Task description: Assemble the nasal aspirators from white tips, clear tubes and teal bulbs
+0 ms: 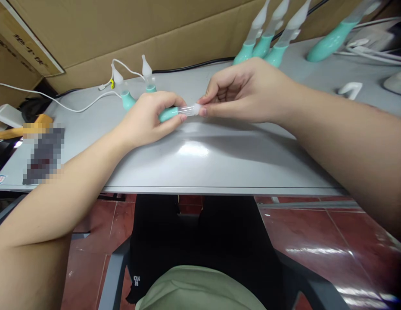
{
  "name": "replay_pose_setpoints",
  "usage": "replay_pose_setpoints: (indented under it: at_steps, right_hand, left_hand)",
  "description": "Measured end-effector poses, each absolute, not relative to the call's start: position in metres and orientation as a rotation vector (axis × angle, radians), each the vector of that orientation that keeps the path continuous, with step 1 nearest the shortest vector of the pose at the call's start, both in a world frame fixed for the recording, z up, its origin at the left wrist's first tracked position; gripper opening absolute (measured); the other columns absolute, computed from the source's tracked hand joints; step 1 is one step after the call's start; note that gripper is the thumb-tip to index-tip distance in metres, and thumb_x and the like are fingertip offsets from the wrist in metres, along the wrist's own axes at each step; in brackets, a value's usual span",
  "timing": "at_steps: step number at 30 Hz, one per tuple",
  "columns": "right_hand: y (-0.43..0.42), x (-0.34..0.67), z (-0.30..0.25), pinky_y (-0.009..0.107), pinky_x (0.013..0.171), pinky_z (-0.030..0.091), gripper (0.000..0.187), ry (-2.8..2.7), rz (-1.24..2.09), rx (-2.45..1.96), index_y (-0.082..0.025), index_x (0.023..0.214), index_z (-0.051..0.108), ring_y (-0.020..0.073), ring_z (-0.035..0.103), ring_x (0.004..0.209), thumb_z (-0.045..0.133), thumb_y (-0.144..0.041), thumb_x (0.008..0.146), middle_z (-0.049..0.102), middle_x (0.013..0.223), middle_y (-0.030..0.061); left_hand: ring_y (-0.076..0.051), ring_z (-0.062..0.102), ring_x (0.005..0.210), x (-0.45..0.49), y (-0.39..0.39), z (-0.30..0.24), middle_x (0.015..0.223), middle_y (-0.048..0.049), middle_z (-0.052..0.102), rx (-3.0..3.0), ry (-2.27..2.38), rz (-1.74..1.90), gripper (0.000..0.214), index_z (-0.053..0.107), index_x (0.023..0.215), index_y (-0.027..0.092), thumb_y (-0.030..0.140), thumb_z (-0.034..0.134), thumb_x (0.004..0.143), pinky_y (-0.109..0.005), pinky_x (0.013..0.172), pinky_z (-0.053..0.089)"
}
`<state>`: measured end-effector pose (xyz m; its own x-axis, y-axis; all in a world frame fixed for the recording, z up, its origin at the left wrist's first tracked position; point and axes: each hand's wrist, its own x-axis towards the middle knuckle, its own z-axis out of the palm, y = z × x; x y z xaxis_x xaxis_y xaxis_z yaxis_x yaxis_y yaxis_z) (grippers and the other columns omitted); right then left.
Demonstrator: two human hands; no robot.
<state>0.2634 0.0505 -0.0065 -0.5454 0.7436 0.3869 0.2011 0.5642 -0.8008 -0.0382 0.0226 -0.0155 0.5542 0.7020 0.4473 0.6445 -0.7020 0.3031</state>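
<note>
My left hand [148,119] wraps around the teal body of a small handheld device [169,114], held level just above the grey table [200,163]. The device's clear tube section sticks out to the right. My right hand [242,91] pinches the translucent tip [195,109] at the end of that tube with thumb and fingers. Both hands meet near the middle of the table.
Two similar teal devices [127,100] with white tips lie behind my left hand, joined to a white cable [77,107]. Several more stand at the back right [265,43]. Cardboard boxes [122,30] line the far edge. A white clip [350,88] lies at right.
</note>
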Motion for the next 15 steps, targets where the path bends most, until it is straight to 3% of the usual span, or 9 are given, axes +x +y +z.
replay_pose_setpoints:
  at_steps: [7,15]
  right_hand:
    - [0.044,0.261,-0.004,0.032,0.078,0.072,0.032,-1.979,0.874,-0.771,-0.023,0.092,0.092,0.0158,0.080,0.082,0.106,0.001,0.107,0.090,0.095,0.0001]
    - [0.042,0.257,-0.005,0.035,0.079,0.069,0.039,-2.026,0.785,-0.718,-0.025,0.082,0.087,0.0189,0.077,0.082,0.098,0.007,0.102,0.087,0.091,0.0007]
  left_hand:
    - [-0.043,0.090,0.130,-0.034,0.017,-0.019,0.129,-0.0103,0.095,2.665,1.339,0.909,0.041,0.088,0.130,0.029,0.066,0.073,0.124,-0.066,0.123,0.075]
    - [-0.047,0.087,0.123,-0.040,0.030,-0.022,0.131,-0.0125,0.096,2.697,1.168,0.880,0.057,0.089,0.131,0.036,0.089,0.073,0.118,-0.074,0.118,0.075]
